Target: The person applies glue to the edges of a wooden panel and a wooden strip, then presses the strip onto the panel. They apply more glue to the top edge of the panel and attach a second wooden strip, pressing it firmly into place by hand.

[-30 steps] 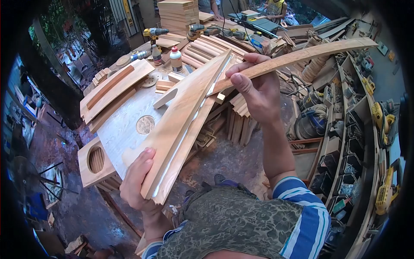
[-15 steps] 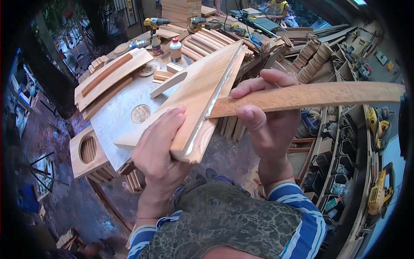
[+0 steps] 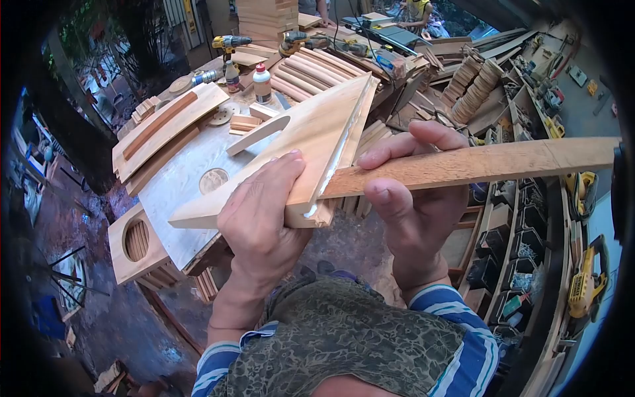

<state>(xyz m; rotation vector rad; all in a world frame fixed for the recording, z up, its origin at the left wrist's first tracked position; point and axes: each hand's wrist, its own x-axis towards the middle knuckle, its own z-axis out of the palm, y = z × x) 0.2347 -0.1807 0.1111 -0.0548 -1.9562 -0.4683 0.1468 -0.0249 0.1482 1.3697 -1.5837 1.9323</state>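
My left hand [image 3: 261,202] is wrapped around the lower end of a pale wooden panel [image 3: 324,122] that has a long rounded cutout. Along the panel's edge runs a line of white glue [image 3: 335,165], thickest near the bottom corner. A long, slightly curved wooden strip [image 3: 503,159] lies between the thumb and fingers of my right hand [image 3: 420,221]. The strip's near end meets the glued edge close to the panel's lower corner, while its other end reaches the far right of the view.
Behind the panel, a worktable [image 3: 182,178] carries a glue bottle [image 3: 262,85], a cordless drill [image 3: 229,44] and stacked boards [image 3: 268,23]. Bins of hardware [image 3: 522,264] line the right side. A person [image 3: 418,13] is at the far back.
The panel and my left hand have shifted right and tilted, the lower corner rising. The strip's end now sits nearer that corner, and glue near it looks more smeared.
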